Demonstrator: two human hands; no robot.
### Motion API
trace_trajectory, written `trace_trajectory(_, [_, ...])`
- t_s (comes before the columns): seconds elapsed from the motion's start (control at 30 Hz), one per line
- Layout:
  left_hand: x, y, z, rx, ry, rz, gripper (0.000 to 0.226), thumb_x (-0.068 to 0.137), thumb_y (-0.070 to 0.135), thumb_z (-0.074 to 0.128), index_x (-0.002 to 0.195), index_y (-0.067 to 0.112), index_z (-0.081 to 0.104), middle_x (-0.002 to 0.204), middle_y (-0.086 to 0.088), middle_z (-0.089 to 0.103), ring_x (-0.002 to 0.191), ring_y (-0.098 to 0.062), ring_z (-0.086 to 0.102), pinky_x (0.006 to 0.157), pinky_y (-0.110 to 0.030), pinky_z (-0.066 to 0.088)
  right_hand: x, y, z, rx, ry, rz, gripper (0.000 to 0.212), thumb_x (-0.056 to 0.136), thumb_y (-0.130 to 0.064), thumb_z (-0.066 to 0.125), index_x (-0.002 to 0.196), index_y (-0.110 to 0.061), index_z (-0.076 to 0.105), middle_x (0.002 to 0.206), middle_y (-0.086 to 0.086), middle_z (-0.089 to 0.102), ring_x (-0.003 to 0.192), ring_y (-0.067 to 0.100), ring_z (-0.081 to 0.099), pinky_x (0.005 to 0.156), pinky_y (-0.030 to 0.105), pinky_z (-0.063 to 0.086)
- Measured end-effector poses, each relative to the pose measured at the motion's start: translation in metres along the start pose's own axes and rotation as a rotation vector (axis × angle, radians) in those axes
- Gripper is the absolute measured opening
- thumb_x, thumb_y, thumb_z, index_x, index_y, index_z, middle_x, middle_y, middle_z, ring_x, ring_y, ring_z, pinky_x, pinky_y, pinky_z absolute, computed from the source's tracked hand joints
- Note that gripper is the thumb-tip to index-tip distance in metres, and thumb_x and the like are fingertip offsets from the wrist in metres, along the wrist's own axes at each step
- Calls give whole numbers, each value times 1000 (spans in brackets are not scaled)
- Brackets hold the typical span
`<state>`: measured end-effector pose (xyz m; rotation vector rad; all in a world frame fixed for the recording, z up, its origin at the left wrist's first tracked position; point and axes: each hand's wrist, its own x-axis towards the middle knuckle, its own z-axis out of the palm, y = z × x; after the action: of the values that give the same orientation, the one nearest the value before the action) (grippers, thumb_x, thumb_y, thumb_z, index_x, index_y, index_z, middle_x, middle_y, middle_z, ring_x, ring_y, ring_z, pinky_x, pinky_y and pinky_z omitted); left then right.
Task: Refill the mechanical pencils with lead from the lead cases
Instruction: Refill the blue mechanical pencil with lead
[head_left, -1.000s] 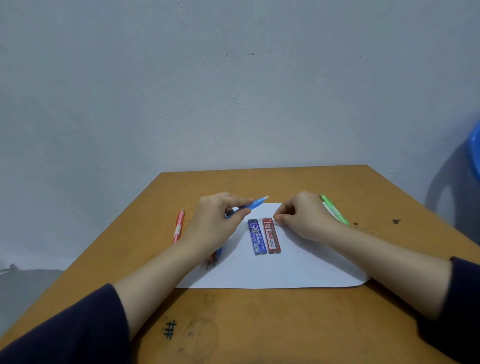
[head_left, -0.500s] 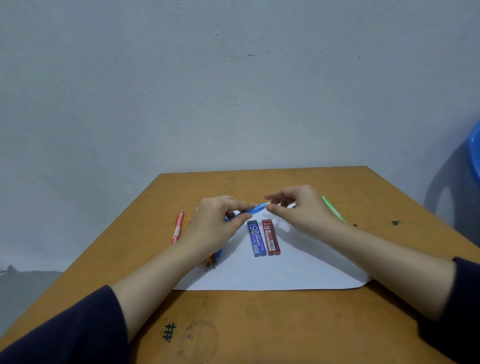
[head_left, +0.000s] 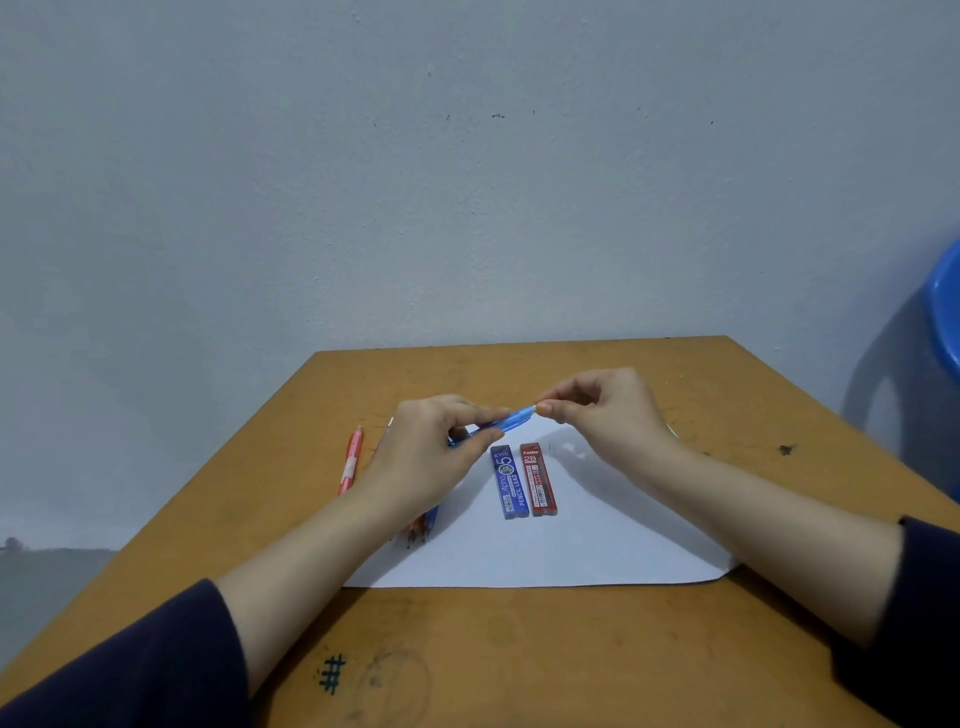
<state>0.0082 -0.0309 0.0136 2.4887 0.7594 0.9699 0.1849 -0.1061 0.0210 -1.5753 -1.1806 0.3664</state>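
My left hand (head_left: 431, 452) grips the barrel of a blue mechanical pencil (head_left: 511, 420), held a little above the white paper sheet (head_left: 571, 551). My right hand (head_left: 602, 415) pinches the pencil's far, pale end between thumb and forefinger. Below them, side by side on the paper, lie a blue lead case (head_left: 509, 480) and a red lead case (head_left: 538, 478). A pink mechanical pencil (head_left: 350, 460) lies on the table left of the paper. Tips of more pencils (head_left: 421, 530) peek out under my left wrist. The green pencil is almost hidden behind my right hand.
The wooden table (head_left: 519, 649) has a hash mark drawn near its front edge and a dark spot (head_left: 787, 449) at the right. A grey wall stands close behind. Part of a blue plastic chair (head_left: 943, 322) shows at the right edge.
My right hand has lifted off the paper beside the red case and moved up to pinch the blue pencil's end. My left hand keeps holding the pencil, raised slightly.
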Motion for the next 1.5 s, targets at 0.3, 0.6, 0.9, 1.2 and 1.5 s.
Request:
trace_trajectory(0.3, [0, 8, 0, -11, -40, -24, 24, 91, 18, 64, 113, 20, 70, 84, 9, 68, 55, -5, 56, 55, -7, 37, 4, 4, -1, -211, -1, -102, 14, 82, -8, 70, 73, -18, 70, 63, -10, 60, 54, 0, 46, 52, 10, 35])
trace_trajectory(0.6, [2, 2, 0, -98, -70, -160, 22, 92, 18, 61, 112, 18, 70, 73, 7, 69, 49, 0, 56, 49, -11, 42, 16, 15, -12, -401, 69, -187, 10, 85, -4, 65, 83, -9, 74, 71, -8, 62, 57, -7, 45, 58, 3, 33])
trace_trajectory(0.9, [1, -2, 0, -112, -35, -173, 22, 89, 20, 66, 110, 20, 72, 72, 5, 71, 56, -8, 63, 64, -32, 56, 19, 30, -11, -627, -203, -93, 8, 85, -18, 67, 88, -18, 75, 94, -1, 67, 86, 10, 51, 63, 20, 31])
trace_trajectory(1.2, [-1, 2, -1, -128, -18, -195, 26, 88, 12, 63, 110, 22, 73, 65, 10, 69, 61, -18, 64, 60, -31, 52, 16, 29, -11, -639, -248, -115, 12, 86, -24, 67, 94, -21, 76, 99, 1, 67, 90, 12, 50, 65, 23, 28])
trace_trajectory(1.5, [-4, 10, -2, -190, -44, -158, 36, 91, 5, 57, 118, 27, 66, 88, 15, 68, 76, 12, 64, 65, -1, 42, 16, 21, -6, -340, -33, -97, 17, 90, -20, 62, 103, -22, 74, 83, -6, 69, 76, 6, 58, 64, 10, 39])
